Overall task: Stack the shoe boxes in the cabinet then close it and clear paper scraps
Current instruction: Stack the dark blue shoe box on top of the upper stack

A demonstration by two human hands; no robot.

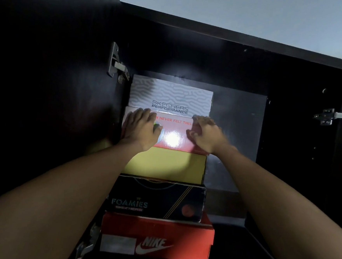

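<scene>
A stack of several shoe boxes stands at the left side of a dark open cabinet [241, 59]. From the bottom: a red Nike box [179, 231], a black Foamies box [157, 199], a yellow box [163, 165], a red and white box [173, 135], and a grey patterned Skechers box [170, 95] on top. My left hand [141, 128] lies flat on the left end of the red and white box's front. My right hand [205, 132] presses its right end, fingers bent.
The cabinet's left door [48, 80] stands open with a metal hinge [117, 63]. Another hinge [329, 117] sits on the right side. Dark space lies to the right of the stack. A pale wall [235, 12] shows above the cabinet.
</scene>
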